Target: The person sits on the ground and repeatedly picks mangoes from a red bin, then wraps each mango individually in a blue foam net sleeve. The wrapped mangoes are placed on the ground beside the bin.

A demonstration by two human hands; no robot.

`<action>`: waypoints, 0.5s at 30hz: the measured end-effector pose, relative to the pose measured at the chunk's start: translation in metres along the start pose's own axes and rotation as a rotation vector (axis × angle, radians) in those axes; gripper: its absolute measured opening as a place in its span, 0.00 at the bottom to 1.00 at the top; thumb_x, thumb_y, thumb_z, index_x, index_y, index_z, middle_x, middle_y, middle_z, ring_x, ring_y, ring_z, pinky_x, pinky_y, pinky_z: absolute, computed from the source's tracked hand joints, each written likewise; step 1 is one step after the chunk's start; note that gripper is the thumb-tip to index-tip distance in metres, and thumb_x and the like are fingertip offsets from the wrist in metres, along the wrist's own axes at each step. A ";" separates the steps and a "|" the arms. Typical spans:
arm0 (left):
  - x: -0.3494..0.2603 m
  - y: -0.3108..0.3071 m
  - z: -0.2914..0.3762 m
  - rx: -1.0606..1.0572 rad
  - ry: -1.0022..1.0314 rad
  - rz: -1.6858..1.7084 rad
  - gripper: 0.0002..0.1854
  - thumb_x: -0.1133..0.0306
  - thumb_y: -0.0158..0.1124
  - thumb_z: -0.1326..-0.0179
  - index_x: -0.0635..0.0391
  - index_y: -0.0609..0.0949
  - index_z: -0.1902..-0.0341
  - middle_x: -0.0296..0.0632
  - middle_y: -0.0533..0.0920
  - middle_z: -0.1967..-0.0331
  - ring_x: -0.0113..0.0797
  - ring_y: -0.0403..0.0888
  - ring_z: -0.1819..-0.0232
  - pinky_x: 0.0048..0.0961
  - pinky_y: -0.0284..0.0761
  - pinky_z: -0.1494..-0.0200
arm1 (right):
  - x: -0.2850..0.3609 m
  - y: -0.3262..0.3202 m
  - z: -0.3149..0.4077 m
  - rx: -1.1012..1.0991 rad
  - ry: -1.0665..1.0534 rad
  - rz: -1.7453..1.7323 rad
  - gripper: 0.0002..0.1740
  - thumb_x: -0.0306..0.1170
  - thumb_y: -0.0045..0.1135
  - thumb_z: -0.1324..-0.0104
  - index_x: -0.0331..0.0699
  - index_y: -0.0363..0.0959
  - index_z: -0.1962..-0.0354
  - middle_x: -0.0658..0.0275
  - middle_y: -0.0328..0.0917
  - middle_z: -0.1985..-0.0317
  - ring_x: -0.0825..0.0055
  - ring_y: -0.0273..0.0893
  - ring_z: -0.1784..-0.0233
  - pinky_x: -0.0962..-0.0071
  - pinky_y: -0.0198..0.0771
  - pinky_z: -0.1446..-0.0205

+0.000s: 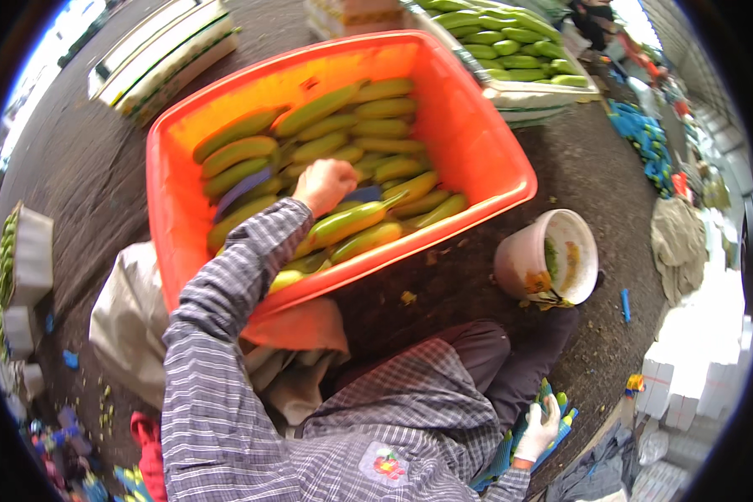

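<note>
My left hand [327, 183], bare, reaches into an orange plastic crate [499, 147] and hovers over or touches the long green vegetables [379, 128] in it. Its fingers curl down, and whether they grip anything is hidden. One vegetable with a tapered stem end [351, 223] lies just right of the wrist. Dark blue pieces [243, 188] show among the layers. My right hand [538, 430] wears a white glove and is low at my right side, thumb and fingers apart. Beside and under it lies a blue mesh bag [505, 452] with green vegetables in it.
A dirty white bucket [546, 257] stands right of the crate. Behind it is a white foam box [546, 97] heaped with green vegetables. Another white box [166, 59] sits at far left. Pale sacking [128, 314] bunches by the crate's left side. Blue netting [643, 141] lies far right.
</note>
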State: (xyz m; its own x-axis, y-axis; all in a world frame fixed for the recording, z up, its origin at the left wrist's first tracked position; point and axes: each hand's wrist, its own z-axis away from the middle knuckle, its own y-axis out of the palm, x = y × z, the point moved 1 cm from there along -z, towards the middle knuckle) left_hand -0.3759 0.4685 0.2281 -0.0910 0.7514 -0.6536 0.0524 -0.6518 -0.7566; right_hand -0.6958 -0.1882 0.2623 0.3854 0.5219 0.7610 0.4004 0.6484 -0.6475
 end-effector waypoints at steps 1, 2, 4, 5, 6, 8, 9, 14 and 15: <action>0.016 0.022 -0.019 0.071 0.042 -0.102 0.12 0.58 0.74 0.35 0.51 0.93 0.54 0.52 0.93 0.57 0.57 0.92 0.51 0.53 0.86 0.46 | 0.039 0.017 0.001 0.027 0.014 0.009 0.29 0.21 0.71 0.28 0.30 0.78 0.31 0.55 0.84 0.34 0.66 0.82 0.32 0.65 0.76 0.25; 0.038 0.050 -0.038 0.178 -0.006 -0.220 0.12 0.60 0.74 0.36 0.52 0.93 0.55 0.54 0.92 0.57 0.60 0.91 0.52 0.57 0.86 0.47 | 0.050 0.027 0.000 0.070 -0.062 -0.012 0.27 0.21 0.72 0.29 0.30 0.80 0.33 0.56 0.86 0.37 0.68 0.84 0.36 0.67 0.78 0.28; 0.133 0.097 -0.038 -0.073 0.053 -0.153 0.13 0.64 0.76 0.38 0.56 0.93 0.54 0.57 0.91 0.58 0.60 0.91 0.54 0.55 0.87 0.49 | 0.068 0.059 -0.023 0.154 -0.139 -0.076 0.24 0.21 0.74 0.31 0.30 0.83 0.38 0.59 0.90 0.44 0.74 0.87 0.43 0.71 0.82 0.35; 0.142 0.110 -0.050 0.040 0.082 -0.124 0.10 0.66 0.75 0.40 0.58 0.93 0.58 0.57 0.92 0.61 0.59 0.90 0.59 0.53 0.86 0.53 | 0.067 0.061 -0.019 0.149 -0.096 -0.098 0.22 0.21 0.75 0.32 0.30 0.85 0.41 0.61 0.91 0.48 0.76 0.88 0.47 0.72 0.83 0.38; 0.146 0.121 -0.056 0.109 0.017 -0.029 0.08 0.64 0.76 0.43 0.56 0.93 0.66 0.56 0.91 0.67 0.53 0.90 0.66 0.49 0.83 0.61 | 0.076 0.057 -0.011 0.106 -0.085 -0.122 0.20 0.22 0.76 0.32 0.30 0.86 0.43 0.62 0.92 0.51 0.77 0.88 0.49 0.73 0.84 0.41; 0.147 0.130 -0.060 0.076 0.106 0.003 0.07 0.66 0.76 0.42 0.55 0.94 0.64 0.56 0.91 0.66 0.49 0.91 0.64 0.51 0.85 0.56 | 0.088 0.051 0.002 0.051 -0.122 -0.118 0.18 0.23 0.76 0.32 0.30 0.87 0.45 0.62 0.93 0.54 0.79 0.90 0.53 0.74 0.85 0.44; 0.145 0.127 -0.060 0.012 0.021 -0.043 0.10 0.66 0.79 0.42 0.57 0.93 0.60 0.56 0.92 0.63 0.48 0.91 0.61 0.48 0.86 0.53 | 0.099 0.055 0.004 0.021 -0.142 -0.178 0.16 0.23 0.76 0.31 0.28 0.88 0.47 0.62 0.94 0.56 0.81 0.89 0.54 0.76 0.86 0.46; 0.039 0.025 -0.048 -0.267 -0.062 0.626 0.13 0.74 0.79 0.35 0.61 0.88 0.49 0.46 0.92 0.59 0.30 0.89 0.64 0.34 0.87 0.60 | 0.158 0.087 -0.006 0.082 -0.273 -0.300 0.16 0.25 0.76 0.29 0.28 0.88 0.45 0.59 0.95 0.53 0.77 0.93 0.48 0.74 0.86 0.41; -0.039 -0.011 -0.026 -0.188 0.033 0.663 0.13 0.75 0.78 0.33 0.61 0.87 0.48 0.45 0.92 0.61 0.26 0.87 0.65 0.32 0.86 0.62 | 0.190 0.084 0.000 0.157 -0.344 -0.457 0.15 0.24 0.71 0.24 0.26 0.85 0.43 0.57 0.94 0.49 0.74 0.92 0.46 0.73 0.86 0.38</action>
State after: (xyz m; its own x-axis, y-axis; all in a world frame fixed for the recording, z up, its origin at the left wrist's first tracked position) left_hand -0.3467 0.4494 0.2615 0.0501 0.2053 -0.9774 0.2588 -0.9479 -0.1859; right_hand -0.5885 -0.0344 0.3527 -0.0989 0.3031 0.9478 0.3244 0.9103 -0.2573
